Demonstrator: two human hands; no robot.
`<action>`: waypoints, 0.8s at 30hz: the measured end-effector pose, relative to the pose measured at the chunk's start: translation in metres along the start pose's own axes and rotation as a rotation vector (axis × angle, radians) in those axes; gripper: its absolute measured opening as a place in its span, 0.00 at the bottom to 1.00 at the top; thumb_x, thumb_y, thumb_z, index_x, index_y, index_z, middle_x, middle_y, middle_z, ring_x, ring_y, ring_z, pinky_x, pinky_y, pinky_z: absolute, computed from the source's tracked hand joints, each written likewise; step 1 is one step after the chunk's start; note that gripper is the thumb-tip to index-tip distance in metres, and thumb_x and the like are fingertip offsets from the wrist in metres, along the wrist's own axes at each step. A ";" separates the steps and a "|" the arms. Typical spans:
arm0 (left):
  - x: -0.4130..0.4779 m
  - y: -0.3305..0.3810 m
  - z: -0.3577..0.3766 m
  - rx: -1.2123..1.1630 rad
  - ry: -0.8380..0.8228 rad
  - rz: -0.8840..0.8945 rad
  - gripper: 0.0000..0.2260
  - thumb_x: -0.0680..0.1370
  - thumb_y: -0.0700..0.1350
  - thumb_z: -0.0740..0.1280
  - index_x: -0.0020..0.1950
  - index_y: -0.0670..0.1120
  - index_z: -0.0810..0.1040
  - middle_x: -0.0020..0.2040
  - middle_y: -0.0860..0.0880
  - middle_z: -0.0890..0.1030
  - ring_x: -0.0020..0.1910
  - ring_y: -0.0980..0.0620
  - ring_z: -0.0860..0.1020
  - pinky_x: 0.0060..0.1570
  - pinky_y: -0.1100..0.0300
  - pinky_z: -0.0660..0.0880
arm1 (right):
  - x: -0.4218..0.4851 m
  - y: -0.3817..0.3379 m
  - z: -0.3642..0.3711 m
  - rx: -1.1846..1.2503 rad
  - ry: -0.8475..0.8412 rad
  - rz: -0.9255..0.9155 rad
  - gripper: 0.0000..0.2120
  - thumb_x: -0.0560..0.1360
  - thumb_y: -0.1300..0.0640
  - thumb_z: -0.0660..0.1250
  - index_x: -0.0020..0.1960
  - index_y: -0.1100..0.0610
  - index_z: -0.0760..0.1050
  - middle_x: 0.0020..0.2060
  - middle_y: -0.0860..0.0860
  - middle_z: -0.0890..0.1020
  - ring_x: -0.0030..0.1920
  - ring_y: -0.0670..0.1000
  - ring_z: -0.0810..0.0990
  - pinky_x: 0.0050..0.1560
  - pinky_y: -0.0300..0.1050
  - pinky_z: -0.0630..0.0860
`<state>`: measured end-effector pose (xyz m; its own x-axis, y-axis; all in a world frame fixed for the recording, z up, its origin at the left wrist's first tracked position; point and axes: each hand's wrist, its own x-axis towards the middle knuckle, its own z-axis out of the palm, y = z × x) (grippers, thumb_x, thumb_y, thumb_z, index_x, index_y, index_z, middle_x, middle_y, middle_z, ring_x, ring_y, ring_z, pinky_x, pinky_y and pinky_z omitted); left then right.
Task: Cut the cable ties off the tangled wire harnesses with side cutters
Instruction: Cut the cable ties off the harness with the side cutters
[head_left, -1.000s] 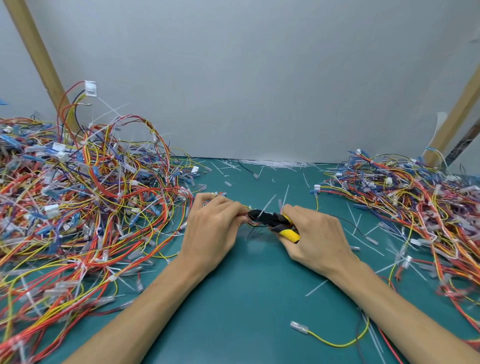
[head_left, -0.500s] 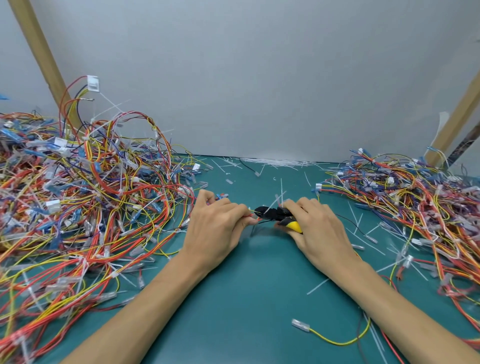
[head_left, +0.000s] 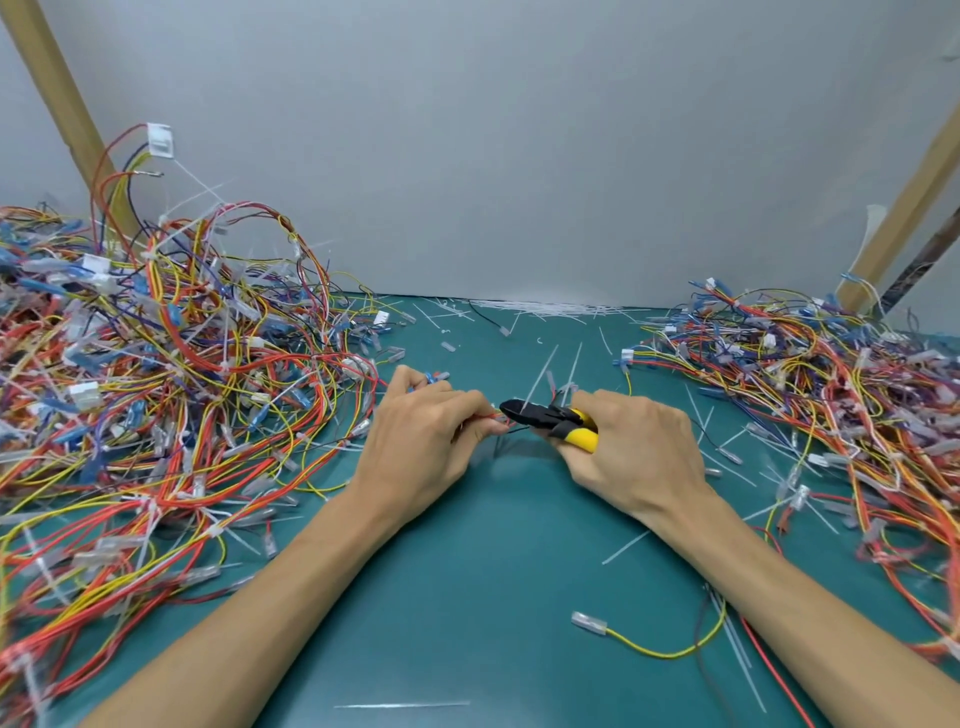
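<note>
Right: left hand (head_left: 421, 441) fingers pinch a small harness (head_left: 500, 420) mid-worktop (head_left: 467, 597), holding it taut, likely so its tie is exposed. Right hand (head_left: 639, 457) fingers are curled round the side cutters (head_left: 540, 415), nose at the bundle. The harness is thin red, yellow and black wires, with a white tie tail (head_left: 543, 375) sticking up. Can't tell if the blades bite.

The left hand (head_left: 421, 447) hides most of what it pinches; both wire heaps (head_left: 156, 395) run off-frame
</note>
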<state>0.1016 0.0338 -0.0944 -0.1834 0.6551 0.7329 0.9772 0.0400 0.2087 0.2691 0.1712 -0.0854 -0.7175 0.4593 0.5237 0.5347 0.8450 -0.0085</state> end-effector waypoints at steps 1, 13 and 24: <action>0.000 0.000 0.000 -0.002 -0.006 -0.012 0.08 0.75 0.52 0.69 0.41 0.49 0.83 0.34 0.52 0.81 0.32 0.48 0.72 0.45 0.59 0.62 | 0.000 0.000 0.001 0.012 -0.010 0.005 0.19 0.71 0.34 0.59 0.40 0.50 0.73 0.31 0.47 0.76 0.35 0.57 0.78 0.30 0.44 0.59; 0.003 0.001 -0.001 -0.077 -0.044 -0.081 0.11 0.76 0.53 0.66 0.41 0.49 0.83 0.32 0.52 0.80 0.32 0.47 0.75 0.44 0.59 0.61 | 0.000 0.002 0.007 0.174 -0.016 0.073 0.21 0.68 0.28 0.55 0.38 0.46 0.68 0.31 0.44 0.77 0.37 0.52 0.78 0.31 0.44 0.61; 0.000 -0.002 0.001 -0.013 -0.017 -0.020 0.07 0.74 0.50 0.70 0.40 0.49 0.82 0.30 0.51 0.78 0.30 0.51 0.65 0.42 0.61 0.58 | 0.001 -0.001 0.005 -0.019 0.008 -0.013 0.14 0.69 0.38 0.63 0.40 0.48 0.73 0.30 0.46 0.75 0.33 0.56 0.76 0.31 0.43 0.59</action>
<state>0.1001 0.0341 -0.0957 -0.2007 0.6669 0.7176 0.9718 0.0431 0.2317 0.2652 0.1722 -0.0889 -0.7208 0.4458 0.5308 0.5338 0.8455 0.0149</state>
